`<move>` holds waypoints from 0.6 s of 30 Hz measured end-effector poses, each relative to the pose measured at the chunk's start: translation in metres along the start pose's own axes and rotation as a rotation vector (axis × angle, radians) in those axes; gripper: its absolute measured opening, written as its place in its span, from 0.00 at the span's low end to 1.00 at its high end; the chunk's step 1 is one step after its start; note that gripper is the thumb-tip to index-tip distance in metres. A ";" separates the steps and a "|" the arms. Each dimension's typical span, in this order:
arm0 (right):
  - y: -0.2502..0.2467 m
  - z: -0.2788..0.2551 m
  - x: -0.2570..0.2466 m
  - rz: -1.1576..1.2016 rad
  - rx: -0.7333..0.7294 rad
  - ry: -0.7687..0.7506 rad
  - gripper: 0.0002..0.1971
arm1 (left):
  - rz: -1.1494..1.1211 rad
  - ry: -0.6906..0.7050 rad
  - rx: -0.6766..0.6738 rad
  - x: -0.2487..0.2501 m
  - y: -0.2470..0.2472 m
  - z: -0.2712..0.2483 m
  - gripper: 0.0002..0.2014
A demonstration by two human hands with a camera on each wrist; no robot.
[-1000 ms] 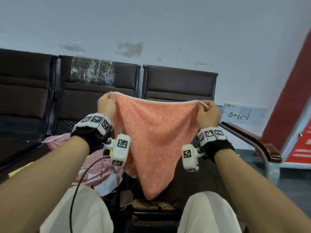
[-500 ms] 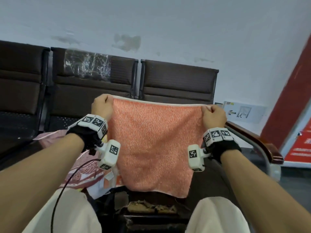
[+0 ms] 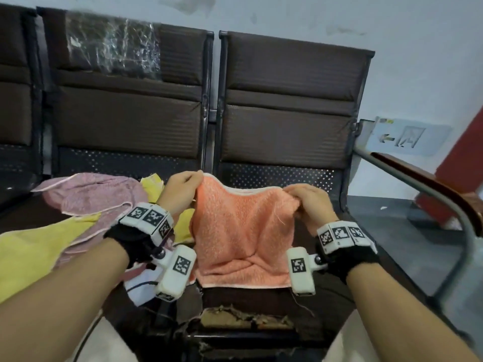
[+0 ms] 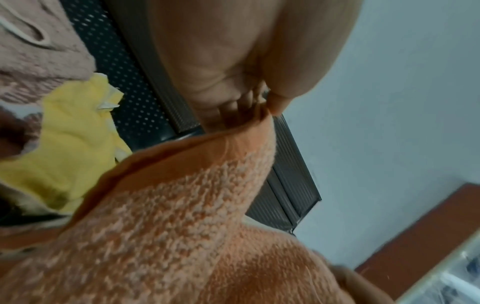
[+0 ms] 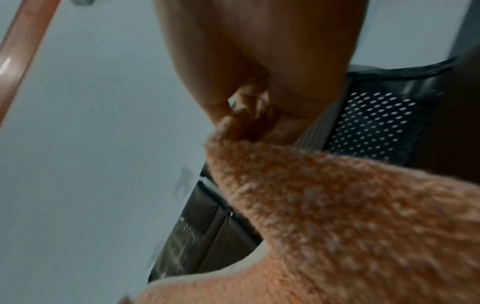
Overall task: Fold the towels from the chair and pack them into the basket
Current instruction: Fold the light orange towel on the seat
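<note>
An orange towel (image 3: 243,239) with a white hem hangs over the right chair seat (image 3: 339,278), its lower edge lying on the seat. My left hand (image 3: 183,189) pinches its top left corner, and my right hand (image 3: 305,202) pinches the top right corner. The left wrist view shows the thumb and fingers of the left hand (image 4: 265,102) closed on the orange towel (image 4: 182,226). In the right wrist view the right hand (image 5: 249,111) grips the orange towel (image 5: 350,216) the same way. No basket is in view.
A pink towel (image 3: 88,197) and a yellow towel (image 3: 28,257) lie crumpled on the seat to the left. Brown chair backs (image 3: 287,100) stand behind. A wooden armrest (image 3: 428,184) on a metal tube runs along the right. The seat's front edge (image 3: 243,320) is torn.
Both hands have come down with the orange towel from chest height to the seat, and its lower edge now lies on the chair. The view has tilted downward.
</note>
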State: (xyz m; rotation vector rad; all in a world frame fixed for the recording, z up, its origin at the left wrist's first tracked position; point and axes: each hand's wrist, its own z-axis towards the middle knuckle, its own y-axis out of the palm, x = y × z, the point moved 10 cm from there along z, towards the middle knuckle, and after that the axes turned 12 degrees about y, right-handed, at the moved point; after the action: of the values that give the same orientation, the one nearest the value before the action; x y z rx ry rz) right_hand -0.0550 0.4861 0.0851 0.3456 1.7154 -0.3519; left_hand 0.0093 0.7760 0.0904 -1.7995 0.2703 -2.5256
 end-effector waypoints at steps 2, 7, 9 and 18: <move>0.027 -0.005 -0.001 -0.052 -0.150 -0.005 0.11 | -0.013 -0.003 -0.020 -0.005 0.007 0.000 0.15; 0.078 -0.038 -0.008 -0.082 -0.615 0.013 0.12 | -0.088 -0.029 -0.074 -0.003 0.018 -0.006 0.12; 0.081 -0.043 -0.004 -0.244 -0.622 -0.041 0.13 | -0.100 -0.038 -0.102 -0.003 0.023 -0.009 0.12; 0.090 -0.087 -0.060 -0.617 -0.267 -0.834 0.04 | -0.136 -0.064 -0.154 -0.001 0.044 -0.023 0.03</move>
State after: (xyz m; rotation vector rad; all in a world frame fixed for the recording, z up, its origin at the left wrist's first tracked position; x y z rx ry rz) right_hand -0.0849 0.6023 0.1554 -0.4941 0.9783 -0.6007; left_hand -0.0152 0.7355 0.0755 -2.0156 0.3620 -2.5960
